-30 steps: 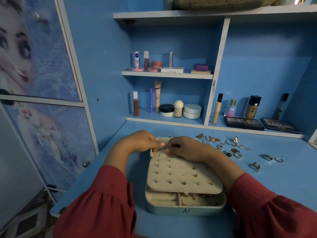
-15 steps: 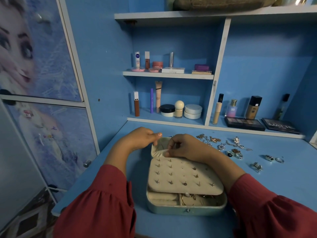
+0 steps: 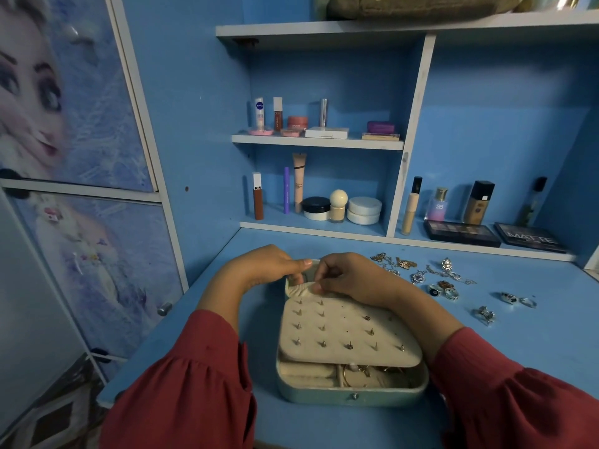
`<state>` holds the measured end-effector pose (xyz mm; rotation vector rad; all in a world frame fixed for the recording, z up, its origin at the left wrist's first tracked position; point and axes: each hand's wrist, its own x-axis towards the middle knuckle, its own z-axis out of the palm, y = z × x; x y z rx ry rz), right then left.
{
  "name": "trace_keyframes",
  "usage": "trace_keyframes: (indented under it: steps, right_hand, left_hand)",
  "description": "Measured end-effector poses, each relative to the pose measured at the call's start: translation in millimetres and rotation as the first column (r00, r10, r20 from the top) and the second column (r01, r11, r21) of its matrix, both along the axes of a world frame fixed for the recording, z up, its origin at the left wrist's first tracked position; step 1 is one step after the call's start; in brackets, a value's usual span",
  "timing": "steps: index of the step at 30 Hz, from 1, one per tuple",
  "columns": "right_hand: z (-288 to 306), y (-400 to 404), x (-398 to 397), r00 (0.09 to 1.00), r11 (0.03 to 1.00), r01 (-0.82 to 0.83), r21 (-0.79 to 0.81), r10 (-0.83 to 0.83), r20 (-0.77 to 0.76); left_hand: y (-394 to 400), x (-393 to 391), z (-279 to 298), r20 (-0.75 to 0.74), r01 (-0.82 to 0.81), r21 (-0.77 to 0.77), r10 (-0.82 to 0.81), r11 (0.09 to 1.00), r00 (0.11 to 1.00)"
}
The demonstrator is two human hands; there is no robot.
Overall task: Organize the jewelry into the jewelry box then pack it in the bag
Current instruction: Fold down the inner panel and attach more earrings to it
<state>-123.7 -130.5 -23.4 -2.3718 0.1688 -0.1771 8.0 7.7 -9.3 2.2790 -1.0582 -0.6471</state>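
Note:
A pale green jewelry box [image 3: 351, 392] lies open on the blue desk in front of me. A cream earring panel [image 3: 343, 332] studded with several earring posts covers most of its inside. Below the panel's near edge, cream ring rolls and gold pieces [image 3: 356, 372] show. My left hand [image 3: 259, 267] and my right hand [image 3: 353, 278] meet at the box's far edge, and their fingertips pinch a gathered cream pocket [image 3: 299, 289] there. Loose rings and pendants [image 3: 444, 280] lie scattered on the desk to the right.
Cosmetics fill the shelves behind the desk: tubes and jars [image 3: 324, 209] at centre, bottles and two dark palettes [image 3: 463, 233] at right. A cupboard door with a cartoon print [image 3: 74, 157] stands at left. A dark green bag [image 3: 418, 6] lies on the top shelf.
Both hands have stayed at the box's far edge, with the fingers shifting slightly on the cream pocket. The box and loose jewelry have not moved.

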Motion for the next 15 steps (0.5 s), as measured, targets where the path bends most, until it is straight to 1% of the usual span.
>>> trace_keyframes:
  steps: [4,7,11,15]
  right_hand:
    - [-2.1,0.5,2.0,0.999,0.999,-0.017,-0.035,0.015,-0.034]
    - [-3.0,0.3,3.3,0.999,0.998,-0.013,-0.054,0.011,-0.040]
    - [-0.9,1.2,1.9,1.000,1.000,-0.009,-0.005,0.009,-0.006]
    - [-0.6,1.6,2.1,1.000,0.998,-0.008,-0.055,0.007,-0.015]
  left_hand:
    - [-6.1,-3.7,-3.5,0.069,-0.005,0.091,-0.001,0.996,0.998]
    - [-7.6,-5.5,-4.5,0.088,0.010,0.137,-0.022,0.990,0.996]
    - [-5.1,-3.1,-3.4,0.065,0.025,0.115,-0.033,0.993,0.997]
    - [-3.9,-2.2,-2.6,0.046,0.006,0.056,-0.008,0.998,0.999]
